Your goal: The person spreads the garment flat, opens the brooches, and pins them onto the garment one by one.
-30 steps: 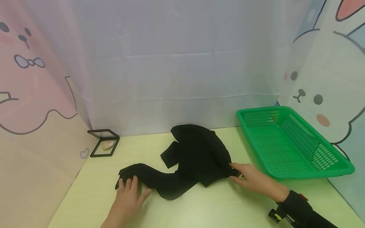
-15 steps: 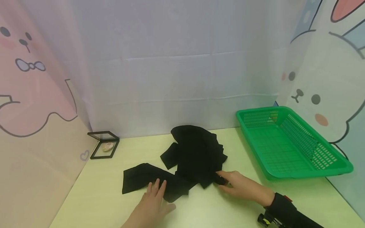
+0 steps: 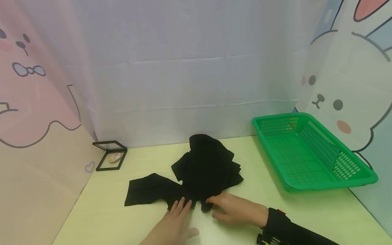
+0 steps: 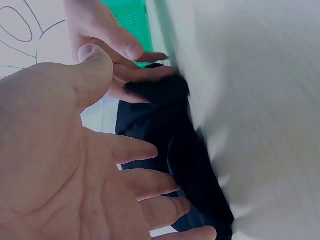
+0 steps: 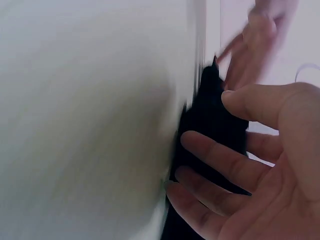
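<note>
A crumpled black cloth [image 3: 206,166] lies on the table, bunched on the right, with a flat, sleeve-like strip running to the left. My left hand [image 3: 173,224] reaches in from the front, its straight fingertips on the strip's near edge. At the near edge of the bunched part is my right hand [image 3: 234,209], fingers loosely bent and thumb apart. In the right wrist view the cloth [image 5: 215,122] shows behind the spread thumb and fingers of my right hand [image 5: 250,170]. The left wrist view shows the open palm of my left hand [image 4: 75,165] beside the cloth [image 4: 185,145].
A green plastic basket [image 3: 275,163] stands at the right of the pale yellow table [image 3: 101,211]. At the back left, a small black-framed case [image 3: 107,168] with its lid raised holds a round pale item [image 3: 114,157]. Curtains printed with cartoon animals [image 3: 183,85] enclose the table.
Both hands have moved toward each other, the left one rightward and the right one leftward. The cloth's right side has been drawn inward and bunched, and the left strip now lies flatter.
</note>
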Available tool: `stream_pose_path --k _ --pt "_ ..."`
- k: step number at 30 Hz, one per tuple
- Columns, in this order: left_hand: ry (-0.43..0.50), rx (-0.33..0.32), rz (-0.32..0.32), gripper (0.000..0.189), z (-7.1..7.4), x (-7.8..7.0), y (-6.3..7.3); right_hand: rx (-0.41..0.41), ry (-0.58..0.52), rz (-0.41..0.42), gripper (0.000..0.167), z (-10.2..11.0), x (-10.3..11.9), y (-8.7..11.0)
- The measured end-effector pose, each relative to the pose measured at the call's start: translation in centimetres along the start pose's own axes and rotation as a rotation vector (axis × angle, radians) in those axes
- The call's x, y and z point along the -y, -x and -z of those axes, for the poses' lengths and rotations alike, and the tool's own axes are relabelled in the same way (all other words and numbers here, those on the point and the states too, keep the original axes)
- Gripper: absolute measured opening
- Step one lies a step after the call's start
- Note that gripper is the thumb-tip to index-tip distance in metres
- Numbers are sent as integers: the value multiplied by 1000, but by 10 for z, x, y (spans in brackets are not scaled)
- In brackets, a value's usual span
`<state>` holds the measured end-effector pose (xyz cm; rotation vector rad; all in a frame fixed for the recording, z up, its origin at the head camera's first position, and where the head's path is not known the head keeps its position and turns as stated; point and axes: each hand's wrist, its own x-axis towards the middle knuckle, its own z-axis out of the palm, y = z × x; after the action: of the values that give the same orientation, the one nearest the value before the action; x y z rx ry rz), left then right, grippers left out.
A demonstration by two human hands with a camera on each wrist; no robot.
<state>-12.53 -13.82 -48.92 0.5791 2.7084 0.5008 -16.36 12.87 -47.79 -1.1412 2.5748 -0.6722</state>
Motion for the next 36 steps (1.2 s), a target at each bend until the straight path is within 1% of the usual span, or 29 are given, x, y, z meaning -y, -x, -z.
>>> stream_pose_path --k 3,6,9,11,13,14,16,20,23,26,29,31,34,36 --pt "-20 5 2 95 3 -5 0 35 32 89 30 -8 11 -8" --pt "-42 -9 -23 96 3 -8 1 43 63 209 25 -16 21 -14" --pt "-62 -23 -61 97 3 -11 2 25 101 320 21 -19 28 -16" --pt "-69 -22 -81 96 4 -12 3 -2 137 368 19 -19 31 -16" --pt "-73 -17 -96 94 7 -13 3 -40 179 390 18 -17 31 -15" --pt "-69 -10 -91 92 9 -14 3 -61 192 383 17 -15 31 -15" --pt "-72 -2 -82 89 13 -14 2 -100 202 339 18 -9 29 -14" --pt "-91 -15 -62 88 21 -13 -2 -186 244 213 23 4 21 -14" --pt "-109 -40 -70 88 23 -9 -6 -257 336 136 28 12 13 -13" --pt "-120 -37 -65 88 20 -4 -12 -313 423 80 35 15 4 -12" --pt "-126 -17 -58 84 14 3 -17 -351 476 51 40 15 -2 -11" --pt "-127 8 -41 81 10 8 -19 -382 511 57 40 13 -7 -10" --pt "-110 29 -32 73 10 14 -20 -421 554 55 34 11 -12 -9" --pt "-95 14 -43 69 10 19 -19 -440 569 53 28 11 -15 -9"
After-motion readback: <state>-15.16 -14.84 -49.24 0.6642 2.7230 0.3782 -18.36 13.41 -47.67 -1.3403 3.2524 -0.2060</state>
